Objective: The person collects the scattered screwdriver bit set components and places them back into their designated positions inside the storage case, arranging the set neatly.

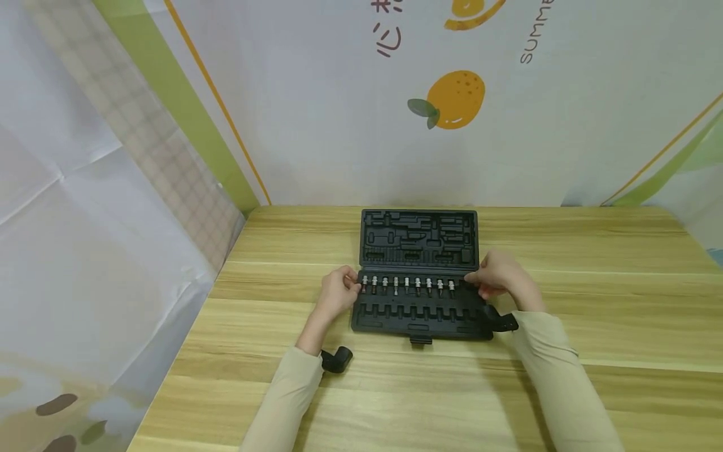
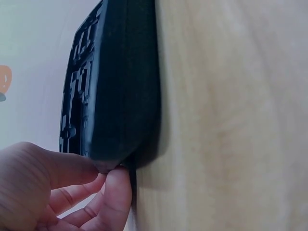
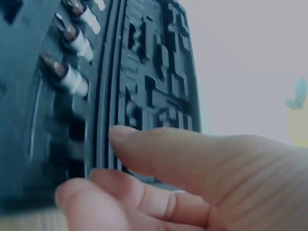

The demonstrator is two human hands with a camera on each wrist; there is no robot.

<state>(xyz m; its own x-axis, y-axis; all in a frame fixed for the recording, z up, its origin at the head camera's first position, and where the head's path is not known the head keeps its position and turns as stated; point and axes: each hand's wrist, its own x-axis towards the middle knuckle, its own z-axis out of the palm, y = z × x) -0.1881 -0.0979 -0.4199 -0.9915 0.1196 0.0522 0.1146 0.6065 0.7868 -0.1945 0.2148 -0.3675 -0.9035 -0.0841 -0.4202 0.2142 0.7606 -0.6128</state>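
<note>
A black plastic tool case (image 1: 384,324) lies unfolded on the table, its lid (image 1: 419,240) on the far side. Bit sockets (image 1: 407,285) with pale, shiny collars sit in a row of slots along the upper part of the near half. At the left edge, close to the hinge, my left hand (image 1: 337,291) pinches the case rim between thumb and index finger. My right hand (image 1: 503,279) grips the opposite edge, its thumb (image 3: 144,149) by the hinge line and its fingers curled at the side. In the right wrist view, several bit sockets (image 3: 73,81) show up close.
Wood-grain table (image 1: 395,395) surrounds the case. A latch (image 1: 420,339) sticks out from its front edge. Black wrist mounts (image 1: 337,360) are on both forearms. Behind the table hangs a printed white cloth (image 1: 339,125) with fruit drawings.
</note>
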